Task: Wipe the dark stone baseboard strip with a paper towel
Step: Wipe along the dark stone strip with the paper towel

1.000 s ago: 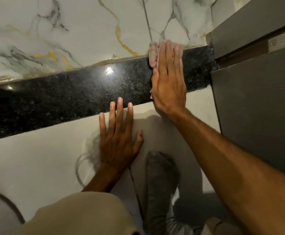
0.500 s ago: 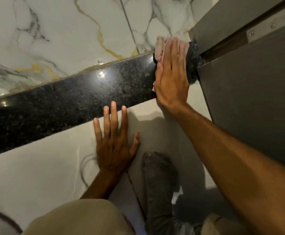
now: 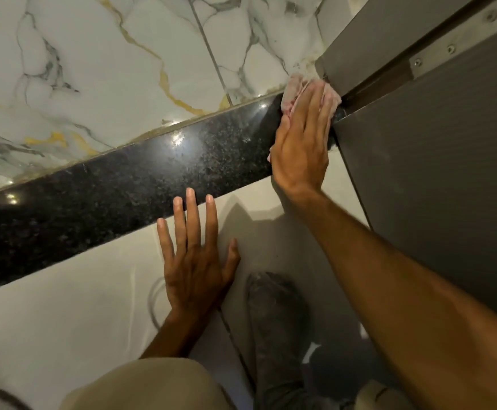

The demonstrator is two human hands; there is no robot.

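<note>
The dark speckled stone baseboard strip (image 3: 140, 184) runs diagonally from lower left to upper right, between the marble wall and the pale floor. My right hand (image 3: 303, 143) lies flat on the strip's right end and presses a crumpled pinkish-white paper towel (image 3: 290, 90) against it. The towel sticks out past my fingertips and touches the grey door frame. My left hand (image 3: 195, 255) rests flat on the floor just below the strip, fingers spread, holding nothing.
White marble wall tiles (image 3: 108, 69) with gold and grey veins rise above the strip. A grey door (image 3: 436, 179) and its frame (image 3: 368, 45) close off the right side. A grey-socked foot (image 3: 274, 303) and my beige-clad knee (image 3: 140, 386) are on the pale floor (image 3: 63, 321).
My right hand has slid the towel to the right along the strip, up to the door frame. My left hand stays planted on the floor.
</note>
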